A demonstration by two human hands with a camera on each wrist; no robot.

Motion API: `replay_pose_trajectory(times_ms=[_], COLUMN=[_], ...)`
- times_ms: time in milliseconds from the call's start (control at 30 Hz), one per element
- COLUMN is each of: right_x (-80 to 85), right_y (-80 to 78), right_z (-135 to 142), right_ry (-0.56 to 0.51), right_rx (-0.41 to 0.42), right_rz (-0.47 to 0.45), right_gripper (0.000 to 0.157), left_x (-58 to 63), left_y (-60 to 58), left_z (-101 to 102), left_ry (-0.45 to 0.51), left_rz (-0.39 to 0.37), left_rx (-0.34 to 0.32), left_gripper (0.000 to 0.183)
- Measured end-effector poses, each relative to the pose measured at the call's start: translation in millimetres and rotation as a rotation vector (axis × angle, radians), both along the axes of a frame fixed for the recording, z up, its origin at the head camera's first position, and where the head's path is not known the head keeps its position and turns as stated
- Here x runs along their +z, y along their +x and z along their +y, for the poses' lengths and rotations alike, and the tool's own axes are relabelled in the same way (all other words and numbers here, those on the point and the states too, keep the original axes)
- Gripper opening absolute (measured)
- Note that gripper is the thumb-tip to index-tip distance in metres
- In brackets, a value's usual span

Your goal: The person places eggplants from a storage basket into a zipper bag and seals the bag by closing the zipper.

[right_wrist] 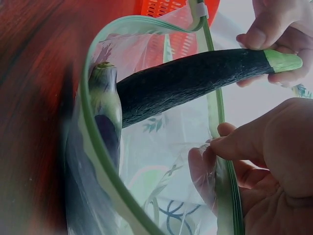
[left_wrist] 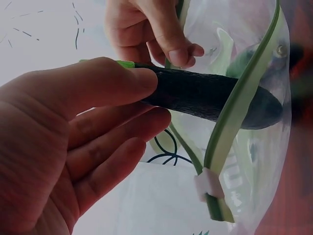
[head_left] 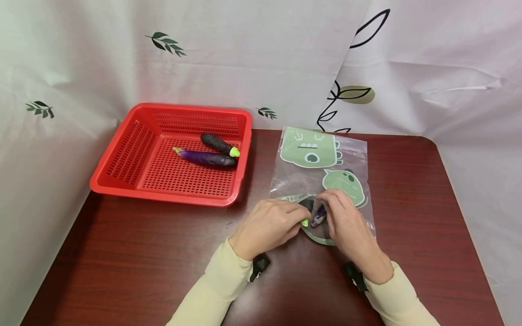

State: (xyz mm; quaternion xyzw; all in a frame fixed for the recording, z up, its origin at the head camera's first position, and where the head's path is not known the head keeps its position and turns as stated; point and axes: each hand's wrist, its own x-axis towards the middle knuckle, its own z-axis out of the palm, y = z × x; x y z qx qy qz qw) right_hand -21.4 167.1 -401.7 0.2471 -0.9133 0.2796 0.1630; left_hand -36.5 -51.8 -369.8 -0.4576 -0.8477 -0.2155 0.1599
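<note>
My left hand [head_left: 274, 222] pinches a dark, rough-skinned cucumber [right_wrist: 181, 81] near its bright green end, thumb on one side and fingers on the other. The cucumber's other end reaches through the mouth of a clear slider bag [head_left: 302, 179] with green cartoon prints. On the bag's far rim, my right hand [head_left: 351, 228] pinches the green-edged plastic between thumb and fingers, keeping the mouth apart. Inside the bag lies a purple eggplant [right_wrist: 106, 120], its pale stem end toward the opening. A white slider [left_wrist: 209, 183] sits at one end of the green zip strip.
To the left stands a red perforated basket [head_left: 163, 197]. In it lie another dark cucumber [head_left: 216, 142] with a bright green end and a purple eggplant [head_left: 205, 158]. A white patterned cloth [head_left: 244, 54] hangs behind the brown table [head_left: 134, 253].
</note>
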Motion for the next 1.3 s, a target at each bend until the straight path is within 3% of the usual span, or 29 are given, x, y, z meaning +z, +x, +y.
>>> replay_pose_trajectory(times_ms=[867, 1300], right_x=[-1.9, -0.6], right_y=[0.8, 0.1], right_z=[-1, -1], right_ry=[-0.010, -0.007], right_rx=[0.008, 0.013], right_rz=[0.007, 0.011], right_gripper=[0.033, 0.033], left_x=[-3.6, -8.4], left_y=[2.2, -0.2], left_z=[7, 12], left_ry=[-0.139, -0.112], left_rz=[-0.024, -0.096], left_rx=[0.040, 0.017], left_gripper=[0.015, 0.009])
